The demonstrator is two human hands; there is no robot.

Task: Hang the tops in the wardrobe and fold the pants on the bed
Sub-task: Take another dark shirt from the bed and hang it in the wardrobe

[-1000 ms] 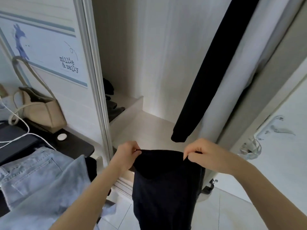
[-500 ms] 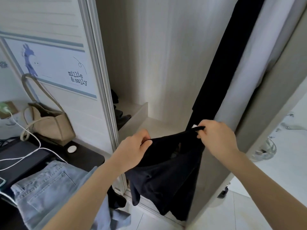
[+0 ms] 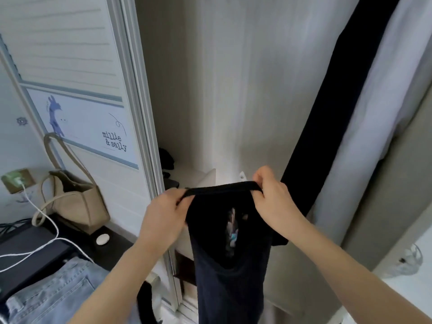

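Far left, lying flat on the dark surface: light-blue jeans (image 3: 46, 298), waiting for the folding part of the job and untouched by either hand. Behind them, a beige handbag (image 3: 77, 202) against the sliding door, a white charging cable (image 3: 44, 220) trailing across the dark top, a small white puck (image 3: 102, 239) beside the bag. Nothing there needing attention during this step.

Centre: left hand (image 3: 163, 216) pinching the left end of the neck band of a black top (image 3: 230, 284), thumb and fingers closed on the cloth. Right hand (image 3: 272, 202) likewise clamped on the right end, band stretched nearly level between the two. Body of the top hanging straight down in front of the open wardrobe (image 3: 210, 90), something pale and printed just visible through the neck opening, too dim to read. Likely step: opening the neck for a hanger. No hanger in view, so probably one hand to be freed for fetching it.

To do it well: keep the band taut but not overstretched; hold the top high enough to clear the wardrobe's low shelf (image 3: 198, 177); shift the whole weight into one grip before letting go with the other.

Right: a long black garment (image 3: 327, 113) and a white garment (image 3: 374, 113) hanging already, close beside the right hand. Best to aim for the free space left of them.
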